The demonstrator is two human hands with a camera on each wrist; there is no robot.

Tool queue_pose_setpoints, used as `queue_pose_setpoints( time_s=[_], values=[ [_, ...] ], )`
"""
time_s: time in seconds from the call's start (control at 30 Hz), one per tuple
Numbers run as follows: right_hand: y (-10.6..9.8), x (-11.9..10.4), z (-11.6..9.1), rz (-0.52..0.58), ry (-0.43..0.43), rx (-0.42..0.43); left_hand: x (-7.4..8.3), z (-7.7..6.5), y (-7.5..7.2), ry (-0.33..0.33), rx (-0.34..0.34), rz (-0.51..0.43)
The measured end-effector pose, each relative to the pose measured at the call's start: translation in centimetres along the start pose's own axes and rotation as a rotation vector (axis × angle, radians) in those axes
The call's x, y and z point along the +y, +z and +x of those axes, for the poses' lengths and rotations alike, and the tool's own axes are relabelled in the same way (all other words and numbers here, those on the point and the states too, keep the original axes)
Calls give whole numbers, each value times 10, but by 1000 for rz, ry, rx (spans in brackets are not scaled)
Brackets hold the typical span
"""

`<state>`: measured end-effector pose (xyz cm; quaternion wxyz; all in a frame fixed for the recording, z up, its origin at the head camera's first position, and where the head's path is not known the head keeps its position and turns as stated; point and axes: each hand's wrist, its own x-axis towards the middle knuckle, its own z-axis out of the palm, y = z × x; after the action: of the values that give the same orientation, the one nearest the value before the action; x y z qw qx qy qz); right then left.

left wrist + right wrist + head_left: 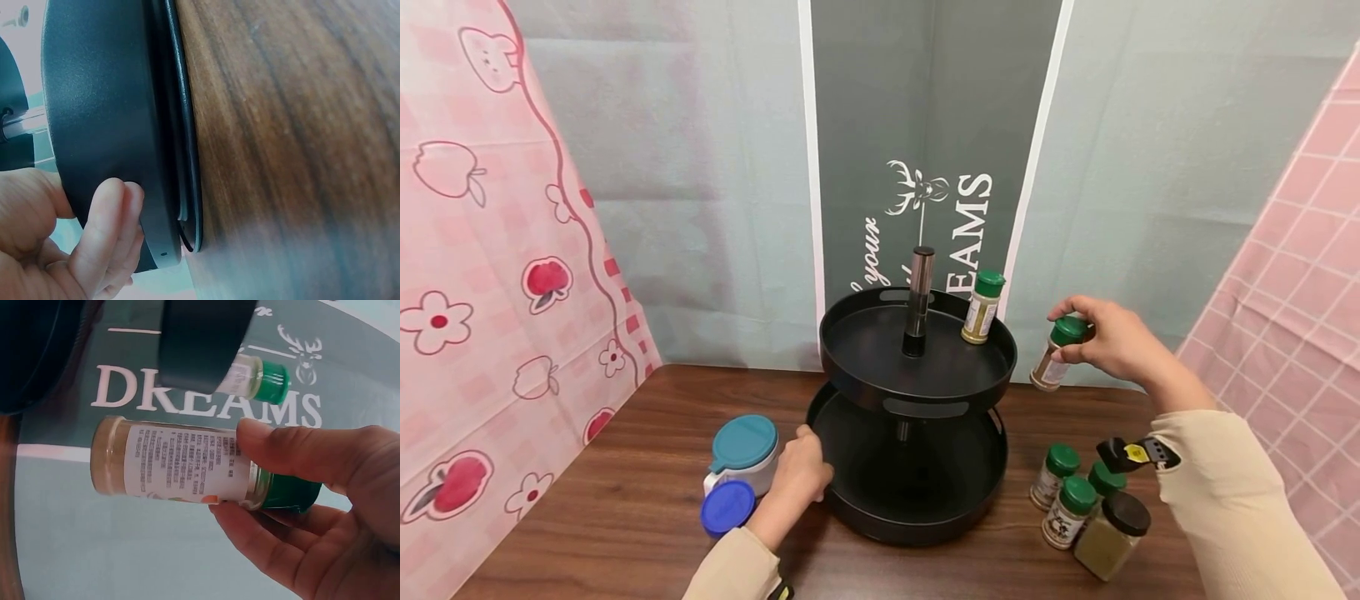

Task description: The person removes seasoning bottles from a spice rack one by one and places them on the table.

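Note:
A black two-tier round rack (917, 533) with a metal centre post (918, 292) stands on the wooden table. My left hand (802, 468) grips the lower tier's wall at its left side; the left wrist view shows fingers (106, 219) against the outer face and the thumb over the rim. To the right of the upper tier, my right hand (1116, 340) pinches a spice jar (1051, 369) near its green lid, holding it in the air, slightly tilted. In the right wrist view this jar (181, 462) shows a white printed label. Another green-lidded spice jar (979, 312) stands upright on the upper tier.
At the right, several green-lidded spice jars (1063, 521) stand beside a square dark-lidded jar (1112, 537). Left of the rack are a teal-lidded container (745, 442) and a blue-lidded one (727, 508). A printed cloth (700, 208) hangs behind the table.

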<state>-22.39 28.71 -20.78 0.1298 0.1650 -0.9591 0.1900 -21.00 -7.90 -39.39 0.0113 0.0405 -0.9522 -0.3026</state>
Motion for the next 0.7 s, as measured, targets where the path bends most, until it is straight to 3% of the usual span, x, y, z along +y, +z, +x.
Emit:
queue_pose_setpoints(
  time_s=[0.57,0.7],
  values=[
    [22,16,-4,-12,21,-87,0,-1,0,-4,8,-22],
    [27,21,-4,-38,-23,-111,-1,-1,0,-12,12,-20]
  ],
)
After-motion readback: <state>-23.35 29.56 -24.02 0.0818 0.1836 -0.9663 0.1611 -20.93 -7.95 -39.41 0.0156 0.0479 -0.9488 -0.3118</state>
